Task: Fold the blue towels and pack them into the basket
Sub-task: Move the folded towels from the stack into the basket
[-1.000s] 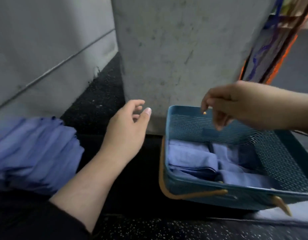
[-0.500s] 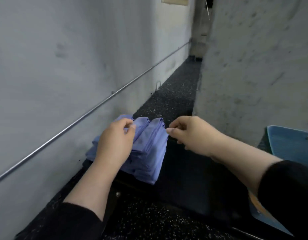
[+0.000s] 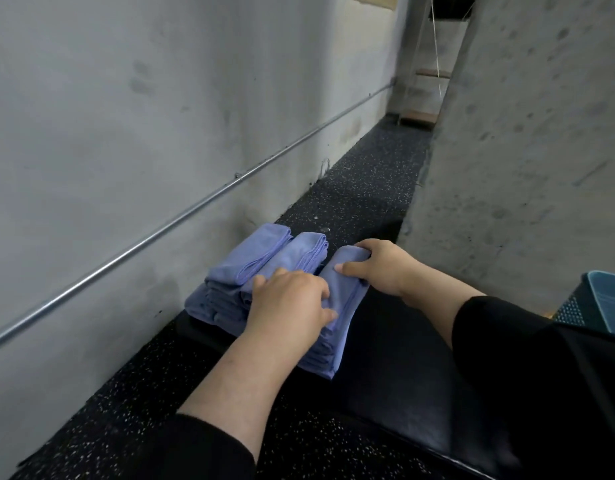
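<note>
I see a grey plaster wall (image 3: 133,109) on the left with a thin metal pipe (image 3: 181,216) running along it, and a rough concrete pillar (image 3: 527,150) on the right. Between them runs a black speckled floor (image 3: 361,188), grainy like rubber mat. A smooth black pad (image 3: 396,368) lies under my arms.

The towels (image 3: 261,268) sit in a stack on the pad's far left end, close to the wall: soft blue cloth, folded into long narrow bundles lying side by side in layers, stitched hems showing at the far ends. I judge them light, limp and not slippery; a bundle will sag and unfold if lifted by one end, so I would take it across its middle or support both ends, pinching all layers together.

The basket (image 3: 603,303) is at the right edge, well apart from the stack: hard teal plastic with a perforated wall. Only a corner shows.

My left hand (image 3: 288,303) lies palm down on the stack, fingers curled over the rightmost bundle's near part, pressing, not clearly gripping. My right hand (image 3: 378,268) closes on that bundle's far end, thumb on top, fingers wrapped over the edge.
</note>
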`<act>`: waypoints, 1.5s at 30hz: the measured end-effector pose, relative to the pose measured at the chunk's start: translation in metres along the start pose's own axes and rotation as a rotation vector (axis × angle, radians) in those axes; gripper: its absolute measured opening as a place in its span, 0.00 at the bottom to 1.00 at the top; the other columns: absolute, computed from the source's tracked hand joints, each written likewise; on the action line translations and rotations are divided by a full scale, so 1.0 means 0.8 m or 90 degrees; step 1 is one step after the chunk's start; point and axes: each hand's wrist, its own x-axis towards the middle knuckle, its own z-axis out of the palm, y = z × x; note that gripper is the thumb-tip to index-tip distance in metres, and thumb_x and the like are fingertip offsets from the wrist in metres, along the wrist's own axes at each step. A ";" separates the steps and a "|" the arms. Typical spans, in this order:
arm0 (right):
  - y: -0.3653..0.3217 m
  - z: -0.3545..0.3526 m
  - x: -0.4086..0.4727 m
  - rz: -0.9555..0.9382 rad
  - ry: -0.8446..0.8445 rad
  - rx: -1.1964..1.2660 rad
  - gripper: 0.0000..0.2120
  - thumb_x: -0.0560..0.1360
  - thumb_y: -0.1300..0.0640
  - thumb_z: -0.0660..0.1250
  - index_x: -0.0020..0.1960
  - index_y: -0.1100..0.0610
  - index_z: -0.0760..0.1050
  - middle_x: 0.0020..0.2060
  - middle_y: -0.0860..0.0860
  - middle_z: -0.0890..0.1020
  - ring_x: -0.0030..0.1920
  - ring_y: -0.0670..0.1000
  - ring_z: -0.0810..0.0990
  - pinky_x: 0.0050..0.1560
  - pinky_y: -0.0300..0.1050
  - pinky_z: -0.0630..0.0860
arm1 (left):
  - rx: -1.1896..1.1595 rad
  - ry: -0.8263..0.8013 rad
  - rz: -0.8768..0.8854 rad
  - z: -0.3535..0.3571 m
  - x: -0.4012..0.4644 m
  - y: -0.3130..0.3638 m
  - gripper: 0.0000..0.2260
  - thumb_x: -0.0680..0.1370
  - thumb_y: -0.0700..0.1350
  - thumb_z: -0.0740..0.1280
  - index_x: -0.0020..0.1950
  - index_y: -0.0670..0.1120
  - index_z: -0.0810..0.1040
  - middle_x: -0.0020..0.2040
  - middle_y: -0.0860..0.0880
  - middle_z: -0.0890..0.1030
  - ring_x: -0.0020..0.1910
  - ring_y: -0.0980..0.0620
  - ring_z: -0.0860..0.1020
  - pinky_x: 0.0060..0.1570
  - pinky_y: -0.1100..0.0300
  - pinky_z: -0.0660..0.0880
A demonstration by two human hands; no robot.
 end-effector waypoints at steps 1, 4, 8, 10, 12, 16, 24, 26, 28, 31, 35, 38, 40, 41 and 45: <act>0.001 0.000 0.001 -0.007 -0.002 -0.005 0.23 0.71 0.47 0.77 0.60 0.57 0.78 0.47 0.53 0.84 0.47 0.51 0.82 0.46 0.47 0.80 | -0.005 -0.001 0.001 0.001 0.000 0.001 0.10 0.77 0.59 0.68 0.55 0.57 0.81 0.50 0.55 0.81 0.61 0.49 0.71 0.51 0.52 0.57; 0.005 -0.002 0.002 -0.024 0.007 0.012 0.19 0.70 0.52 0.78 0.58 0.58 0.80 0.48 0.55 0.85 0.48 0.52 0.83 0.51 0.51 0.81 | -0.032 0.013 -0.007 0.004 0.002 0.001 0.12 0.77 0.59 0.69 0.57 0.57 0.76 0.51 0.55 0.82 0.60 0.49 0.73 0.52 0.52 0.59; 0.008 0.000 0.001 -0.082 0.051 0.133 0.16 0.71 0.57 0.78 0.59 0.54 0.81 0.47 0.51 0.86 0.47 0.49 0.84 0.50 0.46 0.83 | -0.033 0.006 -0.030 0.006 0.002 0.000 0.23 0.76 0.61 0.68 0.67 0.54 0.69 0.54 0.51 0.82 0.61 0.45 0.76 0.57 0.48 0.67; 0.009 -0.001 0.000 -0.095 0.064 0.241 0.16 0.72 0.58 0.77 0.59 0.53 0.81 0.47 0.50 0.86 0.49 0.48 0.85 0.52 0.47 0.83 | -0.045 0.007 -0.040 0.002 0.001 0.000 0.26 0.77 0.63 0.65 0.71 0.53 0.67 0.58 0.51 0.81 0.61 0.45 0.76 0.58 0.48 0.69; 0.010 -0.003 -0.001 -0.109 0.067 0.317 0.15 0.73 0.58 0.76 0.59 0.53 0.81 0.48 0.50 0.86 0.50 0.49 0.85 0.55 0.50 0.83 | -0.076 0.007 -0.049 -0.001 0.000 0.001 0.28 0.78 0.64 0.64 0.74 0.52 0.65 0.60 0.51 0.81 0.62 0.45 0.77 0.60 0.49 0.71; 0.007 -0.009 -0.008 -0.134 0.093 0.412 0.13 0.74 0.61 0.74 0.58 0.53 0.82 0.48 0.50 0.87 0.52 0.49 0.85 0.54 0.48 0.81 | -0.207 -0.010 -0.073 -0.010 -0.001 0.006 0.30 0.77 0.60 0.68 0.77 0.55 0.64 0.60 0.51 0.81 0.60 0.47 0.78 0.59 0.51 0.74; -0.033 -0.080 -0.050 -0.198 0.190 0.576 0.18 0.74 0.64 0.74 0.62 0.57 0.78 0.55 0.55 0.84 0.53 0.50 0.84 0.58 0.47 0.80 | -0.904 0.047 -0.144 -0.031 0.003 0.045 0.14 0.67 0.52 0.72 0.48 0.47 0.80 0.43 0.48 0.83 0.46 0.47 0.82 0.55 0.42 0.79; -0.032 -0.120 -0.073 -0.173 0.159 0.573 0.21 0.74 0.61 0.74 0.66 0.55 0.73 0.57 0.53 0.82 0.51 0.48 0.83 0.54 0.47 0.79 | -0.987 0.061 -0.104 -0.037 0.002 0.067 0.09 0.68 0.48 0.71 0.45 0.46 0.79 0.42 0.44 0.79 0.45 0.45 0.79 0.49 0.46 0.76; -0.017 -0.167 -0.102 -0.103 0.080 0.559 0.23 0.75 0.56 0.74 0.68 0.56 0.72 0.58 0.52 0.81 0.50 0.49 0.83 0.50 0.47 0.81 | -1.047 0.038 -0.054 -0.043 -0.001 0.094 0.10 0.68 0.44 0.71 0.47 0.42 0.79 0.43 0.41 0.78 0.45 0.45 0.77 0.48 0.48 0.72; 0.027 -0.236 -0.154 -0.024 -0.043 0.487 0.09 0.76 0.53 0.71 0.54 0.55 0.79 0.48 0.52 0.81 0.45 0.50 0.82 0.46 0.46 0.81 | -1.083 -0.012 0.008 -0.043 -0.007 0.141 0.13 0.68 0.42 0.72 0.52 0.40 0.79 0.47 0.38 0.78 0.48 0.43 0.76 0.50 0.48 0.70; 0.084 -0.303 -0.219 0.021 -0.053 0.439 0.11 0.71 0.55 0.70 0.52 0.55 0.79 0.46 0.54 0.81 0.44 0.51 0.81 0.49 0.48 0.81 | -1.120 -0.083 0.033 -0.038 -0.015 0.214 0.08 0.78 0.40 0.68 0.57 0.42 0.80 0.54 0.40 0.84 0.53 0.43 0.82 0.54 0.47 0.78; 0.121 -0.326 -0.258 0.061 -0.035 0.429 0.11 0.70 0.54 0.71 0.52 0.55 0.80 0.46 0.54 0.82 0.45 0.51 0.81 0.50 0.50 0.80 | -1.090 -0.147 0.066 -0.029 -0.025 0.268 0.08 0.80 0.39 0.66 0.59 0.44 0.79 0.54 0.42 0.84 0.51 0.48 0.82 0.53 0.48 0.78; 0.147 -0.335 -0.275 0.082 -0.021 0.418 0.13 0.70 0.52 0.72 0.54 0.55 0.81 0.47 0.53 0.82 0.46 0.50 0.81 0.48 0.48 0.79 | -1.063 -0.167 0.080 -0.021 -0.032 0.302 0.09 0.81 0.39 0.67 0.61 0.44 0.78 0.56 0.41 0.84 0.52 0.48 0.83 0.55 0.48 0.78; 0.158 -0.339 -0.281 0.091 -0.002 0.417 0.13 0.70 0.53 0.72 0.53 0.55 0.81 0.46 0.52 0.82 0.45 0.49 0.81 0.46 0.46 0.80 | -1.052 -0.163 0.080 -0.017 -0.032 0.317 0.10 0.80 0.39 0.67 0.61 0.44 0.78 0.56 0.41 0.84 0.52 0.49 0.83 0.55 0.48 0.78; 0.208 -0.359 -0.289 0.125 0.107 0.464 0.09 0.75 0.60 0.71 0.54 0.60 0.80 0.46 0.55 0.82 0.43 0.49 0.81 0.41 0.44 0.82 | -0.940 -0.084 0.079 0.002 -0.021 0.358 0.13 0.79 0.47 0.71 0.62 0.52 0.76 0.48 0.48 0.86 0.46 0.51 0.84 0.52 0.45 0.79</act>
